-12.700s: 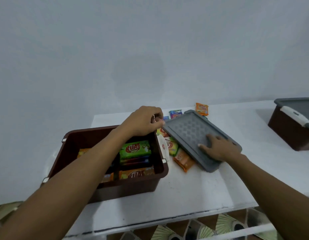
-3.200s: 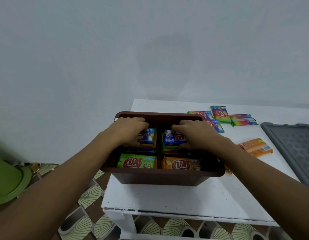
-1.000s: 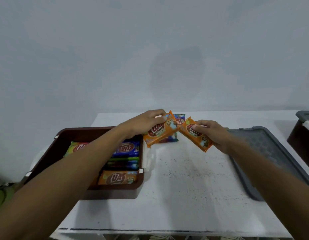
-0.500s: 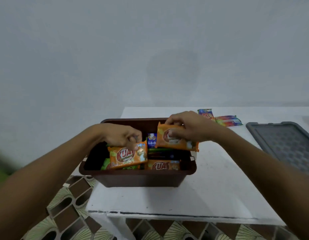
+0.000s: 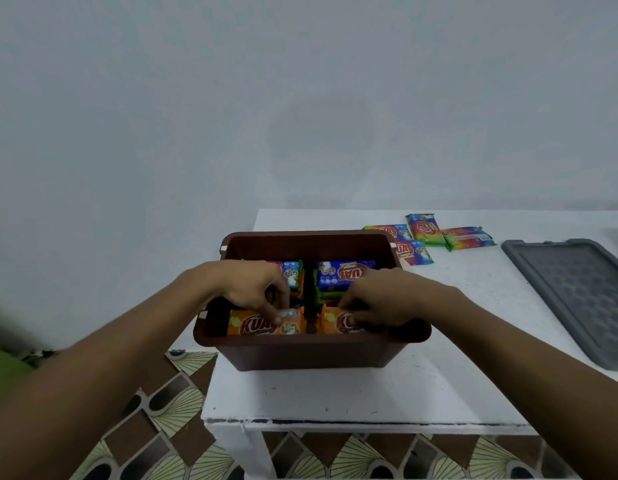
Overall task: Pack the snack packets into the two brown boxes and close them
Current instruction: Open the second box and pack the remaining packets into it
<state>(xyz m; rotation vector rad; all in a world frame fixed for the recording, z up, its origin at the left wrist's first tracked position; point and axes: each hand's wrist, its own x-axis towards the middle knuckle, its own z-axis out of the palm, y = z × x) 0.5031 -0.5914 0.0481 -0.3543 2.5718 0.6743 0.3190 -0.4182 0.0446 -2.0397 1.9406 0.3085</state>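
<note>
While inside the brown box (image 5: pixel 311 351), both hands' fingers (image 5: pixel 278 315) pinched on orange packets (image 5: pixel 266 323), left and right.

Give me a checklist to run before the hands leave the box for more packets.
1. Left hand packet: orange packet sits in the box front row, fingers on it: ok.
2. Right hand packet: second orange packet in the front row, partly covered: ok.
3. Packets lying flat below the rim: cannot tell.
4. Packets left to pack: four loose packets on the table behind the box: not ok.
5. Lid: lying on the table to the right, off the box: not ok.
6. Second box: out of view: cannot tell.
</note>
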